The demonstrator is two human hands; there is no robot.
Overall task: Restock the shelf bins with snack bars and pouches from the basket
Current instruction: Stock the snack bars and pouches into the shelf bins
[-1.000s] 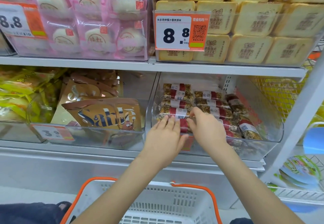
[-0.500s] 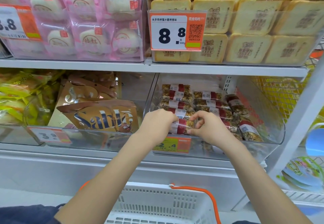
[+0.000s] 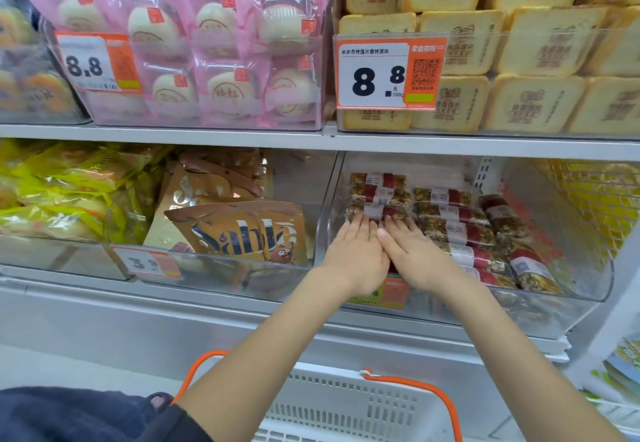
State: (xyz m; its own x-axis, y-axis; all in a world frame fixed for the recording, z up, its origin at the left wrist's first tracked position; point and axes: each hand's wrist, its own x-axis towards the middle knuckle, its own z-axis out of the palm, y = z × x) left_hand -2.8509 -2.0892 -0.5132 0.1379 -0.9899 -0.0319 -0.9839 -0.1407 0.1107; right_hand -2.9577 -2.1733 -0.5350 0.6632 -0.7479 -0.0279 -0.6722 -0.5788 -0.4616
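A clear shelf bin (image 3: 571, 303) on the lower shelf holds several snack bars (image 3: 453, 230) with red and white labels, laid in rows. My left hand (image 3: 353, 254) and my right hand (image 3: 412, 251) lie side by side, palms down, fingers straight, pressing on the front bars at the bin's left side. The bars under my hands are hidden. In the neighbouring bin to the left lies a brown Sable pouch (image 3: 242, 230). The white basket (image 3: 346, 403) with orange handles sits below my arms; its inside is out of view.
Yellow packets (image 3: 59, 189) fill the bin at far left. On the upper shelf stand pink bun packs (image 3: 214, 50) and stacked toast-shaped packs (image 3: 526, 61) behind price tags. A white upright post (image 3: 623, 286) stands at the right.
Both hands went from pinching a bar at the bin's front to lying flat with straight fingers on the bars, a little farther into the bin.
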